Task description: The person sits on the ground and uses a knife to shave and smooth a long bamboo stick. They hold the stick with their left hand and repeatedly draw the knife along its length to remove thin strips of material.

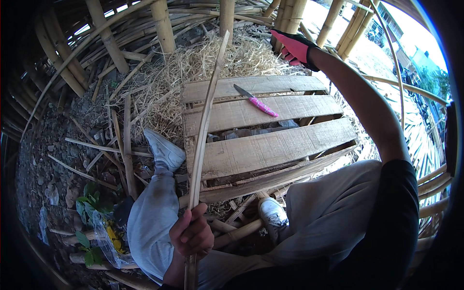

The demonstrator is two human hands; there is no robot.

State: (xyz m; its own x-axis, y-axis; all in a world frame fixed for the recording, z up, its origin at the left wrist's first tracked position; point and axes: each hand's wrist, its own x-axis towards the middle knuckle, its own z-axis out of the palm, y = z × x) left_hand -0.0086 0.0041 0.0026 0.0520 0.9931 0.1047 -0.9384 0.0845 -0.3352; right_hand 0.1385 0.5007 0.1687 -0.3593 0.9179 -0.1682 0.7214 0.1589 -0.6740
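Note:
My bare left hand point(192, 231) is closed around the lower part of a long split bamboo strip point(205, 118). The strip rises past the left side of a slatted wooden crate point(256, 153), its top end near the bamboo posts. My right hand point(297, 48), in a pink and black glove, reaches out beyond the crate's far right corner. Its fingers are partly stretched, with nothing visible in them. A knife point(258, 102) with a pink patterned handle lies on the crate's slats, its blade pointing to the far left.
Pale shavings point(232, 55) heap up behind the crate. Upright bamboo posts point(163, 26) stand along the back, with stacked poles behind them. Loose bamboo strips point(128, 145) litter the stony ground on the left. A leafy plant point(87, 208) and clear plastic point(104, 239) are beside my left leg.

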